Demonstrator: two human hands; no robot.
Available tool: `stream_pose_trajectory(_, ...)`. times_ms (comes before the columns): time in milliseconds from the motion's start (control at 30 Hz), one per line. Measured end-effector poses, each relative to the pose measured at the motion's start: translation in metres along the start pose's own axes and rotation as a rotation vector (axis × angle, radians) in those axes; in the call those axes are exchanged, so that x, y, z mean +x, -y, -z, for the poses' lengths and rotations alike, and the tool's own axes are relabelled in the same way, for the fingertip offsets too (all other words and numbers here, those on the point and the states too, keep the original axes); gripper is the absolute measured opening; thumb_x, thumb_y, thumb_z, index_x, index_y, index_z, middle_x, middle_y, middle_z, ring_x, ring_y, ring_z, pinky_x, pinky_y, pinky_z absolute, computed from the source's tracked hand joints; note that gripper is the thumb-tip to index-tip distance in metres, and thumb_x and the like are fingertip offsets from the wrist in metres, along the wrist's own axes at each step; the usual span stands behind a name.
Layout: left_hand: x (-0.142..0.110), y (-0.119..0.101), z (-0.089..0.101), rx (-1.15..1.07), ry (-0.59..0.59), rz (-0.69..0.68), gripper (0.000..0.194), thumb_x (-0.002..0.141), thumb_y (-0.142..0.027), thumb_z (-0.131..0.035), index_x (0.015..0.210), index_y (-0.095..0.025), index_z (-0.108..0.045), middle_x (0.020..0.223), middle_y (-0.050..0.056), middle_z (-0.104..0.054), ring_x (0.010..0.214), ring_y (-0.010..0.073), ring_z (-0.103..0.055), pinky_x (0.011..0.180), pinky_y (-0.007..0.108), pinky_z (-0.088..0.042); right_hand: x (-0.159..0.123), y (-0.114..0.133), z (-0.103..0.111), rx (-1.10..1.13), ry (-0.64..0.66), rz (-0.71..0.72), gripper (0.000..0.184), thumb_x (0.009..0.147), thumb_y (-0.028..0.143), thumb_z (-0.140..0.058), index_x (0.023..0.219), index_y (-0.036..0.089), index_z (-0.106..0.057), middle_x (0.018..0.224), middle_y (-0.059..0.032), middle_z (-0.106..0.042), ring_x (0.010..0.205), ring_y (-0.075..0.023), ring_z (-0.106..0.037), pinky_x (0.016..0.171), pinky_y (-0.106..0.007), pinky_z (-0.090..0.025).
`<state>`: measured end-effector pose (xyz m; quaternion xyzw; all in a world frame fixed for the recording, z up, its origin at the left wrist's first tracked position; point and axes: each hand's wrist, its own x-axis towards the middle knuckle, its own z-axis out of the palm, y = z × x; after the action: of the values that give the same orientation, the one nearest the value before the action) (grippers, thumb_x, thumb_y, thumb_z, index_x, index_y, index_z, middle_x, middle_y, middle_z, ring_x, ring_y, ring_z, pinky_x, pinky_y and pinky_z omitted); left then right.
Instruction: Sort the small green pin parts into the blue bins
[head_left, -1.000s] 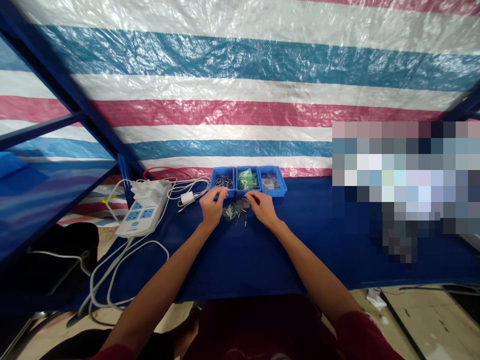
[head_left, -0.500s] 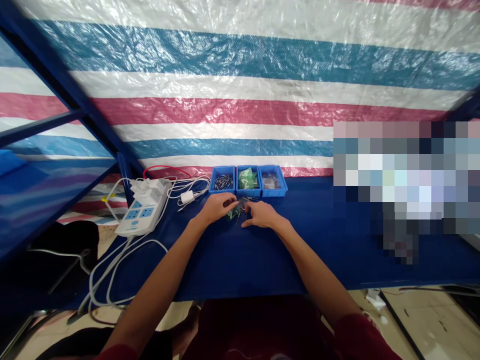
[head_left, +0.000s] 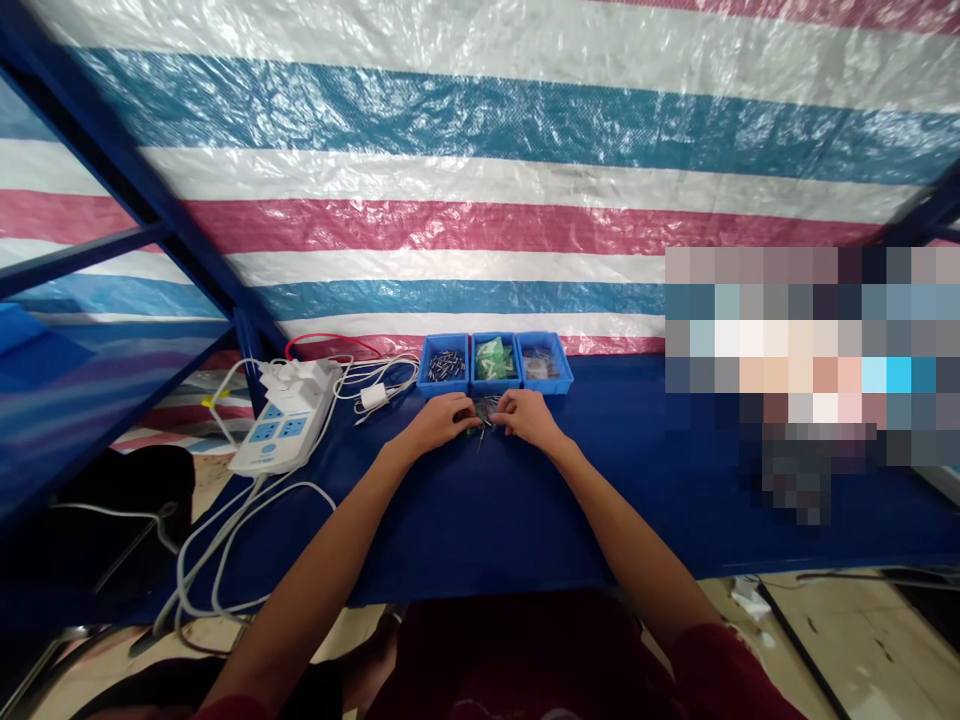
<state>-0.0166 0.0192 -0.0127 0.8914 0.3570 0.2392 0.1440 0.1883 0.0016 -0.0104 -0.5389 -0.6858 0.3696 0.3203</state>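
Parts (head_left: pixel 484 410) are lying piled on the blue table (head_left: pixel 487 530), just in front of three blue bins (head_left: pixel 496 385). The left hand (head_left: pixel 441 420) and the right hand (head_left: pixel 529 418) are flanking the pile, their fingers bent and reaching its edges; whether either is gripping a piece, I cannot tell. A white power strip (head_left: pixel 279 435) is lying to the left.

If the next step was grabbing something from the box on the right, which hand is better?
Probably the right hand: it is close in front of the right box, while the left hand is nearer the left box. Both hands are at the small pile, though.
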Motion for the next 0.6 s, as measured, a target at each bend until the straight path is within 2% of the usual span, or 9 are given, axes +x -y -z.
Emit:
stream_pose_trajectory(133,0.0,-0.008,0.0,-0.014,-0.202,-0.012,0.029,0.089,-0.045,-0.054,0.095,-0.019,-0.065,0.087,0.006,-0.066,0.078,0.0172,-0.061,0.074,0.029,-0.048,0.001,0.004,-0.003,0.408,-0.14,0.047,0.03,0.068,0.043,-0.074,0.064,0.019,-0.057,0.051,0.0005,-0.062,0.049,-0.0178,-0.065,0.05,-0.028,-0.053)
stream_pose_trajectory(233,-0.001,-0.012,-0.002,-0.053,-0.287,-0.035,0.027,0.09,-0.042,-0.054,0.095,-0.019,-0.066,0.088,0.007,-0.069,0.081,0.0174,-0.063,0.078,0.03,-0.049,0.0,0.009,-0.006,0.583,-0.168,0.073,0.035,0.063,0.05,-0.076,0.067,0.018,-0.06,0.056,-0.0021,-0.066,0.053,-0.0188,-0.066,0.051,-0.029,-0.055)
stream_pose_trajectory(367,-0.001,-0.016,-0.005,-0.082,-0.338,-0.036,0.026,0.093,-0.037,-0.05,0.087,-0.018,-0.067,0.084,0.006,-0.069,0.079,0.0166,-0.064,0.076,0.028,-0.049,-0.002,0.011,-0.009,0.605,-0.175,0.094,0.036,0.065,0.051,-0.075,0.067,0.018,-0.06,0.056,-0.0019,-0.065,0.05,-0.0174,-0.064,0.05,-0.029,-0.055)
stream_pose_trajectory(600,0.0,-0.017,-0.005,-0.077,-0.392,0.026,0.032,0.095,-0.039,-0.046,0.082,-0.018,-0.066,0.076,0.004,-0.068,0.07,0.0153,-0.063,0.069,0.025,-0.046,-0.003,0.009,-0.013,0.5,-0.206,0.197,0.022,0.074,0.041,-0.066,0.074,0.019,-0.063,0.062,-0.0013,-0.065,0.055,-0.0165,-0.064,0.055,-0.028,-0.054)
